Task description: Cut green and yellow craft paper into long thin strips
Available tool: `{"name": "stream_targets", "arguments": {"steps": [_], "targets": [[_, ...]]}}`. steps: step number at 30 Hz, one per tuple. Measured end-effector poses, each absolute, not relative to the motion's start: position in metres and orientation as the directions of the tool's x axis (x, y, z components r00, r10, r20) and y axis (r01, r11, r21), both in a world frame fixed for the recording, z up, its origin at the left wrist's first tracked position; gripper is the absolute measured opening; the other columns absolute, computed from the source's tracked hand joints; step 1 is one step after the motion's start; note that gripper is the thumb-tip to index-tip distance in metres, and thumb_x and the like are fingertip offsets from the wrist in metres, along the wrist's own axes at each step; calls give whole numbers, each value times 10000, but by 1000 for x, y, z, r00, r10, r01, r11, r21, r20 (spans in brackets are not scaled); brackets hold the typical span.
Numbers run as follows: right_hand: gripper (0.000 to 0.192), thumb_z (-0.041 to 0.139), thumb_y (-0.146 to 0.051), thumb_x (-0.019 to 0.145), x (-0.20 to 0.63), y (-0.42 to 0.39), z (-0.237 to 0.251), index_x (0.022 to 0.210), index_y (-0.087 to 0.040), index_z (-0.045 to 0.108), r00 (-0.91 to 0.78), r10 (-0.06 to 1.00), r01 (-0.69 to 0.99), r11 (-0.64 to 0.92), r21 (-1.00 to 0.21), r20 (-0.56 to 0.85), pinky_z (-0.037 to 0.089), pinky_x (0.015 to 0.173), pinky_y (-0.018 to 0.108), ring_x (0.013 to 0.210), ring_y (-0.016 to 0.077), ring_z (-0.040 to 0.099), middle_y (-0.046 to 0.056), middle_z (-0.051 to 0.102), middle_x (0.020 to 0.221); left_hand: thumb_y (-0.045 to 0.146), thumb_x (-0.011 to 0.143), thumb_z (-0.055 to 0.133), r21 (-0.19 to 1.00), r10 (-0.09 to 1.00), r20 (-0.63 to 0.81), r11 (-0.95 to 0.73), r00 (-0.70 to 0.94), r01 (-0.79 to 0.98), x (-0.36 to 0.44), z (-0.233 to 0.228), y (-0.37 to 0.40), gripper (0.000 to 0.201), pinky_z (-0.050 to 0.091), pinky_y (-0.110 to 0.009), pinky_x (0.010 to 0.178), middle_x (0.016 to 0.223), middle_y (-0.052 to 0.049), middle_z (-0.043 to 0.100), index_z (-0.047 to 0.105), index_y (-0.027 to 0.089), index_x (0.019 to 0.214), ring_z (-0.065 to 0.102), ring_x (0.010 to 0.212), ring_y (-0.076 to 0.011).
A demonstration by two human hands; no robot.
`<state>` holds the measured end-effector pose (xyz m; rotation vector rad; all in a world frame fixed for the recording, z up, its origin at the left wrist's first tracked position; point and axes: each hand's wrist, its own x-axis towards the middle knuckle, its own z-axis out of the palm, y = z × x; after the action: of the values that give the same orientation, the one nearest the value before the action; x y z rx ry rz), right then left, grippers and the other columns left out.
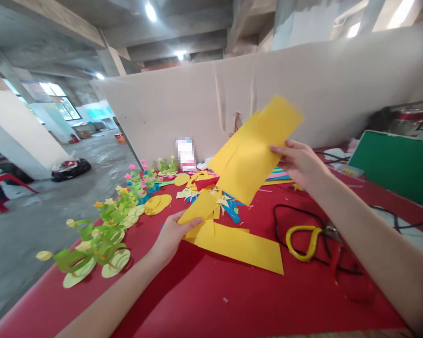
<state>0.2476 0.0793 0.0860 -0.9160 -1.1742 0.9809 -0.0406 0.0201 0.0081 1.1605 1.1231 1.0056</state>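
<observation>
My right hand [298,162] pinches the right edge of yellow paper sheets [255,150], raised above the table and overlapping unevenly. Lower and to the left, my left hand [172,234] grips a smaller yellow paper piece [200,209] between thumb and fingers. Beneath it a long yellow paper strip [246,246] lies flat on the red table [204,300]. Yellow-handled scissors [305,243] rest below my right forearm, beside a black cord [280,225]. Behind the left hand is a heap of cut paper scraps [229,206], partly hidden by the raised sheets.
Green paper plant shapes on round bases [86,256] line the table's left edge. Yellow paper discs [157,204] lie near them. A green board [396,169] stands at the right. A pale partition [169,105] rises behind the table.
</observation>
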Motion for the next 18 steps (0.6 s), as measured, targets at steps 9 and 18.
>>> {"name": "stream_targets", "arguments": {"steps": [9,18], "targets": [[123,561,-250,692,259,91,72,784,-172,587,12,995,-71,98,-993,97,495,519,264,803,201,600,118,618,989,309,684,657,979,963,-191,201,192,-36,-40,10,20,338,501,-292,655,892,-105,678,613,113,955,631,788,-237],[108,580,-189,648,267,96,59,739,-138,608,18,975,328,202,-923,220,326,382,174,483,81,478,25,618,675,304,679,659,976,959,-205,216,197,-34,-45,2,24,268,493,-254,633,860,-76,689,634,139,888,638,710,-193]]}}
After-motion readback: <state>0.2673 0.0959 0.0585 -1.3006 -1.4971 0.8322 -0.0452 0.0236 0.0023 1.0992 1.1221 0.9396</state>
